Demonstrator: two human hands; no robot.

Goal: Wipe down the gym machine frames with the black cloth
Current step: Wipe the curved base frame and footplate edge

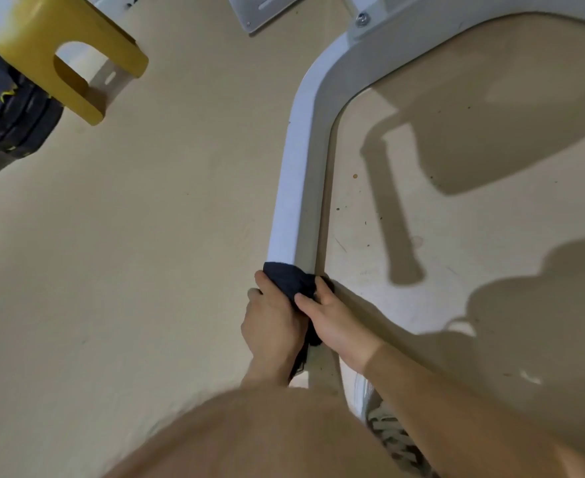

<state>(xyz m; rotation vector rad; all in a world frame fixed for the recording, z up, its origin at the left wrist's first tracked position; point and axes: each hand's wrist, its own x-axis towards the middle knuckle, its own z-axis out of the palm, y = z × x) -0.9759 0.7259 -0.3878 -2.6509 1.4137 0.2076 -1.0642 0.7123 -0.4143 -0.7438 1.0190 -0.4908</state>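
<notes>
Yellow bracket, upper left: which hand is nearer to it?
Left. The left hand grips the black cloth on the side of the white frame tube facing the yellow bracket; the right hand grips it on the far side. Both are well away from the bracket.

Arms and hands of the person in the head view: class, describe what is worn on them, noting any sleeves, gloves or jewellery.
Nothing worn is in view. The left hand and right hand are ungloved, with no rings showing. Both wrists and the right forearm are bare as far as the picture reaches: no sleeve, watch or wristband.
</notes>
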